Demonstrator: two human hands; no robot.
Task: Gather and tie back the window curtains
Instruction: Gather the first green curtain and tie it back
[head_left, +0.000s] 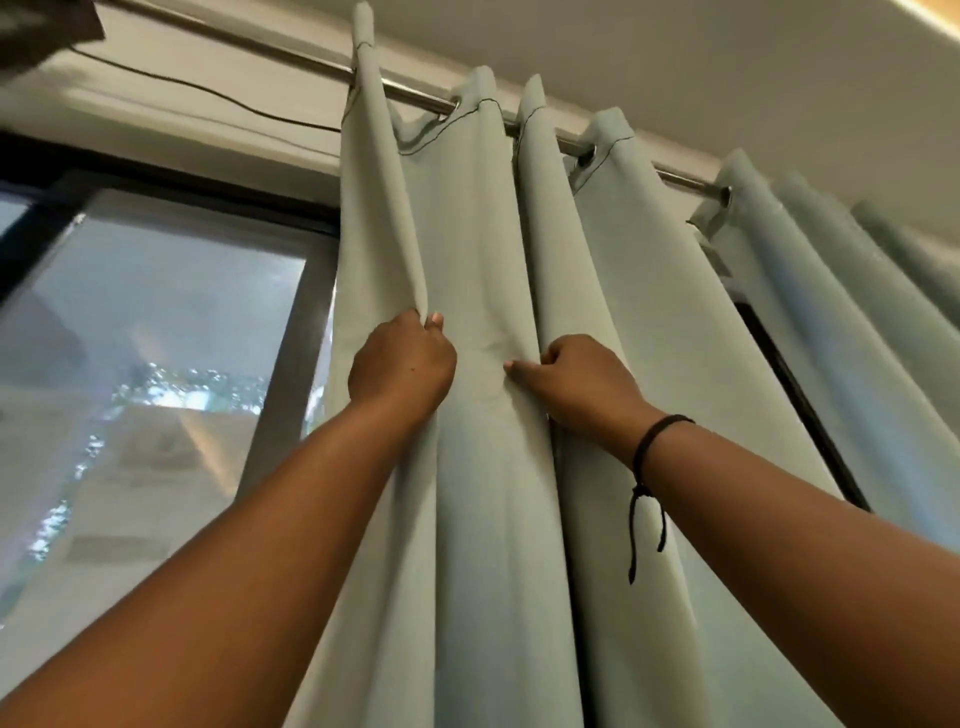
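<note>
A pale grey-green curtain (478, 234) hangs in folds from a metal rod (415, 96) by eyelets. My left hand (400, 364) pinches the leading fold near the curtain's left edge, fingers closed on the cloth. About a hand's width to the right, my right hand (576, 379) grips the neighbouring fold; a black cord bracelet (652, 447) circles that wrist. Both arms reach upward. More curtain folds (831, 312) bunch at the right along the rod.
The uncovered window pane (156, 338) with its dark frame (171, 176) fills the left side. A thin black cable (208, 93) runs along the wall above the window. The white ceiling (727, 62) is close above the rod.
</note>
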